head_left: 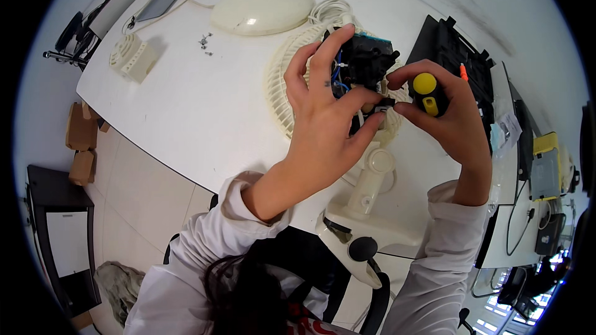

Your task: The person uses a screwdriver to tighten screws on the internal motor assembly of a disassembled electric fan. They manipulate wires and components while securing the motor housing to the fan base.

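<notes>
A cream desk fan lies on the table with its black motor [367,62] bared, blue wires showing at one side. My left hand [326,102] grips the motor, fingers reaching over its top, with thumb and a fingertip at a small black part [385,103] on its near side. In my right hand [453,102] a black-and-yellow screwdriver [426,85] is tucked against the palm; its shaft is hidden. The right thumb and fingertip come close to the small black part; I cannot tell whether they touch it. Below the motor is the fan's round grille [282,87].
The fan's neck and stand [363,192] extend toward me over the table edge. A cream domed cover [264,9], loose screws [203,41], a ribbed cream housing [133,57] and a coiled cable [330,11] lie farther off. An open black tool case [459,56] stands at right.
</notes>
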Available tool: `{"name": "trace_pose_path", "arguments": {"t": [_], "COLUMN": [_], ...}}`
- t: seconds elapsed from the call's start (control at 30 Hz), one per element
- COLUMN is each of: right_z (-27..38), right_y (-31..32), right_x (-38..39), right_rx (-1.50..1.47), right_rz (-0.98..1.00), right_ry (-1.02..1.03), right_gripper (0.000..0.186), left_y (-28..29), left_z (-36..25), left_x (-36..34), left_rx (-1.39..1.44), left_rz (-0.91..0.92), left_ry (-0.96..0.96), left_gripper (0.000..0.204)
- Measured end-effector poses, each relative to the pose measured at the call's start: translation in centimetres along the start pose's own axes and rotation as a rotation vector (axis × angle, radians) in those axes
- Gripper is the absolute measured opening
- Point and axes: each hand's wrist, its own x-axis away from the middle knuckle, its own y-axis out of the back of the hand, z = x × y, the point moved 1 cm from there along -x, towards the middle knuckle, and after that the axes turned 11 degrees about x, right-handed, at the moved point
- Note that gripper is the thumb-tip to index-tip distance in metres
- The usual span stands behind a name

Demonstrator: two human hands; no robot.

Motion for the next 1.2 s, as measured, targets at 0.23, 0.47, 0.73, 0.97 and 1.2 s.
{"name": "trace_pose_path", "arguments": {"t": [0.23,0.47,0.73,0.97,1.2], "right_z": [-0.4,-2.0,-2.5,-2.0,-3.5], "right_y": [0.5,1.1,1.5,1.8,1.5], "right_x": [-0.9,-2.8,-3.1,-2.9,-3.3], "right_rx": [-0.079,-0.202,-0.223,-0.194,-0.263], "right_rz": [0.053,0.25,0.309,0.323,0.329], "right_ry": [0.047,0.12,0.098,0.033,0.147], "right_gripper": [0.026,0.022,0.02,0.019,0.019], "left_y": [0.1,0.3,0.3,0.6,0.5], "left_z": [-0.1,-0.1,0.0,0.0,0.3], "left_x": [0.1,0.3,0.1,0.2,0.3], "left_rx": [-0.007,-0.021,-0.063,-0.078,-0.021], "left_rz": [0.005,0.055,0.085,0.103,0.111], "left_ry": [0.001,0.035,0.018,0.011,-0.022], "left_gripper": [0.021,0.021,0.019,0.019,0.022]}}
